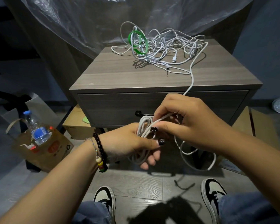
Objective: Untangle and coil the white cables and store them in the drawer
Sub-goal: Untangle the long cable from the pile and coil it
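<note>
A tangle of white cables [165, 46] lies at the back of the grey nightstand top [120, 75], with a green strap [138, 41] looped in it. One white cable [191, 76] runs from the tangle over the front edge down to my hands. My left hand [129, 141] grips a partly wound coil [143, 126] of that cable in front of the drawer. My right hand [184, 120] pinches the cable strand just beside the coil. A slack loop [199, 159] hangs below my right wrist. The drawer [113, 107] is closed, its black handle [138, 113] partly hidden by my hands.
A paper bag [55, 149] holding a water bottle [36, 126] stands on the floor at left. Cardboard boxes [74, 125] sit beside and under the nightstand. Plastic sheeting [87, 21] hangs behind. My shoes [214, 193] are on the floor below.
</note>
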Demonstrator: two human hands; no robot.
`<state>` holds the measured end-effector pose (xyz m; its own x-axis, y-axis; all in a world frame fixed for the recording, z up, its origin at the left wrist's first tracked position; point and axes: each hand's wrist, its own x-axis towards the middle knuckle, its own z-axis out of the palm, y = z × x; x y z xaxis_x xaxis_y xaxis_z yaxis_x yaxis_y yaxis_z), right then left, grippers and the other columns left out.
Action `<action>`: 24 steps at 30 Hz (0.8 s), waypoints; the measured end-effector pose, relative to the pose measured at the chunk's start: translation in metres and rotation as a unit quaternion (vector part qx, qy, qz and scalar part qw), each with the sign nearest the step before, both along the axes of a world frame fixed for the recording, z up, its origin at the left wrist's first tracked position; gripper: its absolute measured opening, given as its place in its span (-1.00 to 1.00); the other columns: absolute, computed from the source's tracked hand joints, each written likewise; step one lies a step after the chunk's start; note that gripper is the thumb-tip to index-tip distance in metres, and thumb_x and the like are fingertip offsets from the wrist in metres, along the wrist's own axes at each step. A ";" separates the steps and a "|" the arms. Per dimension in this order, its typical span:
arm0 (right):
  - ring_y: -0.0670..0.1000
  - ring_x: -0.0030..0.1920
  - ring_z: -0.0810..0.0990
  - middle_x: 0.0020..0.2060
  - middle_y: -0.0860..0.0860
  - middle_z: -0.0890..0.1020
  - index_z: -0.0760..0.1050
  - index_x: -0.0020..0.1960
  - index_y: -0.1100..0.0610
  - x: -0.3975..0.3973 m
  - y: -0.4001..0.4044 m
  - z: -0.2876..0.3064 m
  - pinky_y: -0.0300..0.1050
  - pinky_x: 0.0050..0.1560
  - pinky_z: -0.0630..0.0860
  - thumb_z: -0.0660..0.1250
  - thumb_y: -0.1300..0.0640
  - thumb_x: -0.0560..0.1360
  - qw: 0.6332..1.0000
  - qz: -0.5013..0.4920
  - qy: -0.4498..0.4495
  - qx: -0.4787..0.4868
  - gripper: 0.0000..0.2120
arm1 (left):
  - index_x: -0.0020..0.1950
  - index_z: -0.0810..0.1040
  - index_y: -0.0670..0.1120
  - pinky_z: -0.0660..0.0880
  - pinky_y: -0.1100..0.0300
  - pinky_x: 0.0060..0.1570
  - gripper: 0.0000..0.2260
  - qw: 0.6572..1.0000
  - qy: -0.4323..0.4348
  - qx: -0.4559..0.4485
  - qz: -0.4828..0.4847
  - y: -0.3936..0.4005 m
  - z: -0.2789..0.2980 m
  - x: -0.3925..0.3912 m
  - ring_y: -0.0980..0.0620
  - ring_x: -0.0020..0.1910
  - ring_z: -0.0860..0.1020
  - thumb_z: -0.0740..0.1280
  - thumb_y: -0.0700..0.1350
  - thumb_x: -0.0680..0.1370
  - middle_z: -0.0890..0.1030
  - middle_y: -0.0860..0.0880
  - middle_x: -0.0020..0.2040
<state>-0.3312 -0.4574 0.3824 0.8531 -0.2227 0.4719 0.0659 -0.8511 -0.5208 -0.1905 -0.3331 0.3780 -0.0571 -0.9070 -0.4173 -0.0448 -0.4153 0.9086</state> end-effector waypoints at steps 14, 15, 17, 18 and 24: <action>-0.02 -0.26 0.63 -0.29 -0.05 0.64 0.56 -0.15 0.12 0.001 0.000 -0.002 -0.03 -0.21 0.57 0.46 0.12 0.41 0.989 -0.010 -0.011 0.145 -0.90 | 0.11 0.47 -0.19 0.52 0.20 -0.30 -0.68 0.966 -0.215 -0.142 -0.015 0.002 0.005 -0.003 0.09 -0.30 0.56 0.37 -0.05 0.46 0.59 -0.03 -0.24; -0.04 -0.26 0.63 -0.29 -0.04 0.64 0.57 -0.17 0.12 0.001 -0.001 -0.001 -0.04 -0.20 0.58 0.45 0.11 0.39 0.987 -0.012 -0.021 0.159 -0.90 | 0.08 0.47 -0.18 0.51 0.21 -0.31 -0.69 0.971 -0.185 -0.150 -0.019 0.004 0.008 -0.004 0.08 -0.31 0.55 0.34 -0.01 0.46 0.57 -0.03 -0.25; -0.06 -0.29 0.62 -0.31 -0.01 0.65 0.58 -0.19 0.14 0.002 -0.002 0.001 -0.13 -0.23 0.58 0.47 0.12 0.36 0.983 -0.013 -0.033 0.179 -0.89 | 0.05 0.47 -0.17 0.51 0.17 -0.31 -0.65 0.982 -0.130 -0.135 -0.018 0.007 0.012 -0.006 0.05 -0.31 0.57 0.24 0.11 0.51 0.55 -0.08 -0.25; -0.03 -0.29 0.63 -0.30 0.02 0.66 0.58 -0.20 0.16 0.002 -0.002 0.001 -0.13 -0.23 0.59 0.48 0.16 0.36 0.981 -0.012 -0.035 0.189 -0.90 | 0.06 0.47 -0.21 0.52 0.17 -0.32 -0.57 0.989 -0.102 -0.109 -0.002 0.008 0.012 -0.007 0.04 -0.33 0.58 0.16 0.16 0.52 0.54 -0.12 -0.25; -0.09 -0.22 0.66 -0.27 0.02 0.70 0.65 -0.16 0.17 0.004 -0.006 0.004 -0.22 -0.12 0.59 0.49 0.19 0.38 0.971 -0.010 -0.073 0.229 -0.93 | -0.02 0.48 -0.18 0.36 0.34 -0.60 -0.55 0.992 0.109 -0.056 0.030 0.007 0.011 -0.004 0.10 -0.56 0.41 0.07 0.19 0.51 0.38 -0.04 -0.36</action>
<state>-0.3273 -0.4632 0.3859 0.7780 -0.4534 0.4349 0.1537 -0.5338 -0.8315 -0.1950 -0.3264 0.3893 -0.0804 -0.9515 -0.2970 0.1799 -0.3069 0.9346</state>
